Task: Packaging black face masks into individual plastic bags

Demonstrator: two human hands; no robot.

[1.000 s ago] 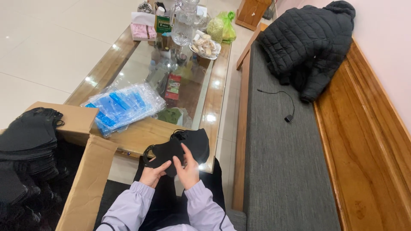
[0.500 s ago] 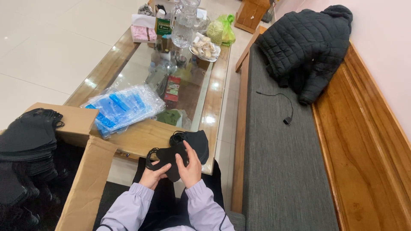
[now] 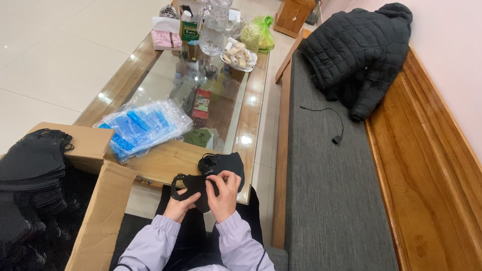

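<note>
Both hands hold a black face mask over my lap, just at the near edge of the glass-topped table. My left hand grips its lower left part from below. My right hand pinches its right side, fingers curled over the fabric. A second black mask with ear loops lies on the table edge right behind the held one. A stack of clear bags with blue contents rests on the table to the left.
A cardboard box full of black masks stands at my left. The far table end carries a glass jug, a tissue box and a plate of snacks. A black jacket and cable lie on the grey bench.
The hands have shifted slightly on the mask, bringing it a little lower and closer to me; the right fingers now pinch its right side.
</note>
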